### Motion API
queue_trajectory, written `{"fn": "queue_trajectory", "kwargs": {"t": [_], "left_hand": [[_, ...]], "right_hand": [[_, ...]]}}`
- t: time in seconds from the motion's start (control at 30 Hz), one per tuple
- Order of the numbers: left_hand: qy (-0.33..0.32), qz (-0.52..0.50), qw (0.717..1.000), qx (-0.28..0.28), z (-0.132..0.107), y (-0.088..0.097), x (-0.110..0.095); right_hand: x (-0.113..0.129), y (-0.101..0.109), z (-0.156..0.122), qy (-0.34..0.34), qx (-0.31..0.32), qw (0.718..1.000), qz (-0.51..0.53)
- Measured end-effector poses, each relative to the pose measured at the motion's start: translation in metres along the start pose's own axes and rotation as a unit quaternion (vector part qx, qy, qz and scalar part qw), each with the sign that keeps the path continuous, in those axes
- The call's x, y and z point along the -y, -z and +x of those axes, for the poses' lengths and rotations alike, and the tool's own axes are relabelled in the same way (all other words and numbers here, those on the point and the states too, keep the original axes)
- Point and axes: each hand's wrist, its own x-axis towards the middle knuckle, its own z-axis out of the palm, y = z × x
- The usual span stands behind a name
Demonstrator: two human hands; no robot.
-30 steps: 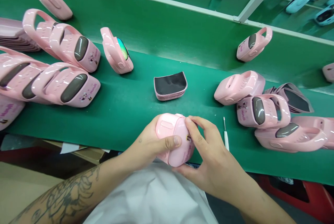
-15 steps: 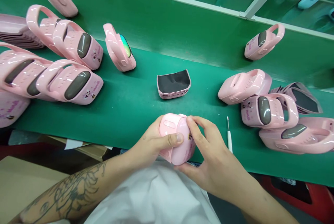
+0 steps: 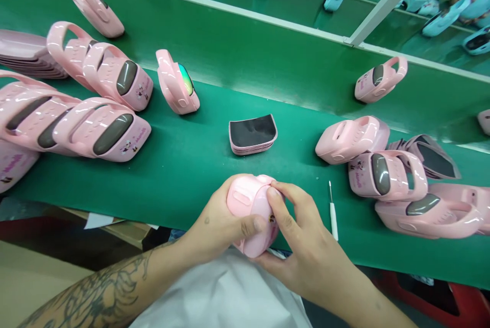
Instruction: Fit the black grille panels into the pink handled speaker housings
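Holding casing (image 3: 242,199), stacked panels (image 3: 253,134) beyond, tool (image 3: 333,218) nearby

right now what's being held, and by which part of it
A pink device: the left hand clasps the side with the raised oval; the right hand has its fingers on the printed side.

The tattooed left forearm (image 3: 103,287) slants inward, left hand (image 3: 222,221) curled, its thumb (image 3: 248,226) laid forward; the right hand (image 3: 304,238) faces it, fingers (image 3: 282,210) bent.
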Motion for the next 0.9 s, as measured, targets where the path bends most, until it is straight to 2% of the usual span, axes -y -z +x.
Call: {"fn": "queue_trajectory", "kwargs": {"t": [0.2,0.43,0.63,0.77,0.9], "left_hand": [[-0.050,0.031,0.997,-0.042,-0.0051,-0.0026,0.0022],[-0.027,0.007,0.998,-0.053,-0.0081,-0.0018,0.0058],[-0.036,0.043,0.996,-0.069,-0.0075,0.0010,0.0081],[-0.048,0.060,0.994,-0.075,-0.0062,0.0035,0.0091],[-0.028,0.045,0.998,-0.045,0.0005,0.0039,0.0072]], "right_hand": [[-0.0005,-0.0060,-0.0015,0.035,-0.054,0.997,-0.046],[0.0002,-0.0036,-0.0005,0.045,-0.045,0.996,-0.056],[0.0007,-0.0012,0.0010,0.052,-0.026,0.996,-0.064],[0.0008,-0.0011,0.0014,0.037,-0.008,0.998,-0.045],[-0.0019,-0.0005,0.0030,-0.019,0.018,1.000,-0.008]]}}
